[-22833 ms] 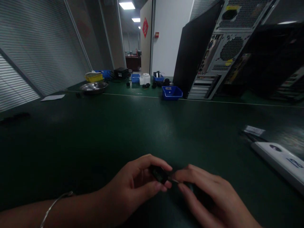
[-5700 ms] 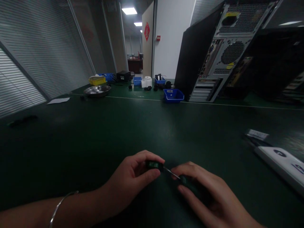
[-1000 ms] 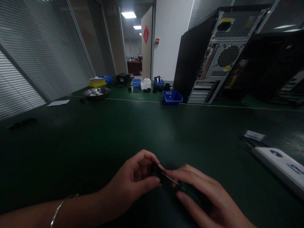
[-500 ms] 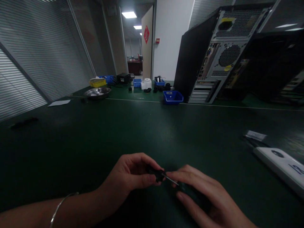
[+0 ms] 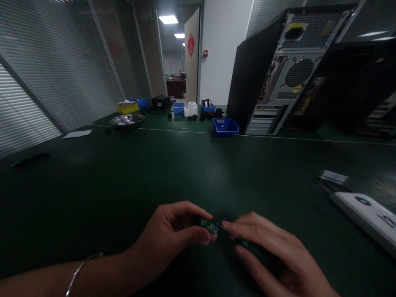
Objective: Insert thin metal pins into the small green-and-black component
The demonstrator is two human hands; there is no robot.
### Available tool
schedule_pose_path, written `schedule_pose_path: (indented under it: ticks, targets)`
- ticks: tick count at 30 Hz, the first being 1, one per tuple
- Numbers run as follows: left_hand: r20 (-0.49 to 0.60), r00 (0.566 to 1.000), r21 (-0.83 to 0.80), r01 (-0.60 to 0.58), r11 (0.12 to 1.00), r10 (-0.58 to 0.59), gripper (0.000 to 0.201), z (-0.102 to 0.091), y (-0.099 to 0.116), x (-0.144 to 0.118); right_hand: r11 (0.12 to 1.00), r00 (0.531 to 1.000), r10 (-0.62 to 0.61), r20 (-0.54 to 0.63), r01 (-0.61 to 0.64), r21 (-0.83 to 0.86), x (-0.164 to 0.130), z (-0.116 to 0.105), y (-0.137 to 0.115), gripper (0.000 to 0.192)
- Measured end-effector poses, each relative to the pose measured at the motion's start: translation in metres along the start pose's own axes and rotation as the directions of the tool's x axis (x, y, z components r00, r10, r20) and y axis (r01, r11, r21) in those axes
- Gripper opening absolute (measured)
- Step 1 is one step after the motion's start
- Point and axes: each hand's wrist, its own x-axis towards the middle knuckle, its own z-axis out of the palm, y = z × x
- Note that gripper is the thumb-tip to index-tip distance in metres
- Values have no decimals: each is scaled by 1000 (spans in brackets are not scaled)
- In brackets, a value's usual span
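Note:
Between the thumb and fingers of my left hand [image 5: 173, 231] is a small circuit board [image 5: 208, 225], green with a metallic end that faces right. My right hand [image 5: 275, 251] is closed round the dark handle of a screwdriver [image 5: 246, 244]. Its thin metal shaft points left at the board's metallic end; whether the tip touches cannot be made out. Most of the handle is hidden inside my palm. Both hands are low over the dark green table [image 5: 198, 173].
A white device [image 5: 368, 214] with a cable lies at the right. Farther back stand a computer tower [image 5: 266, 74], a blue bin [image 5: 225, 128] and a metal bowl [image 5: 127, 121]. A dark thin object [image 5: 30, 160] lies at the far left, near a white sheet [image 5: 77, 134].
The piece in my left hand has turned, so its green face now shows where it looked dark before. My right hand with the screwdriver has shifted slightly right.

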Motion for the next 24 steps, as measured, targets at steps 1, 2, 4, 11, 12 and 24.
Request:
schedule_pose_path:
  ticks: [1,2,4,11,12,24]
  targets:
    - [-5,1000,-1,2,1000,-2,21,0,0,0,1000,1000,-2,0,2,-4,0,0,0,30]
    - [-8,1000,-2,1,1000,-1,21,0,1,0,1000,1000,-2,-1,2,-8,0,0,0,31]
    - [-13,1000,-2,-7,1000,7,22,1,1,0,1000,1000,-6,4,6,-7,0,0,0,31]
    - [-15,1000,30,-13,999,13,25,1,-2,-1,1000,999,4,49,-4,5,2,0,1,33]
    - [-14,1000,38,-9,999,10,25,1,-2,-2,1000,998,5,55,-5,10,3,0,1,35]
    - [121,992,-20,-24,999,27,15,-2,0,-5,998,983,28,180,-39,58,3,0,1,43]
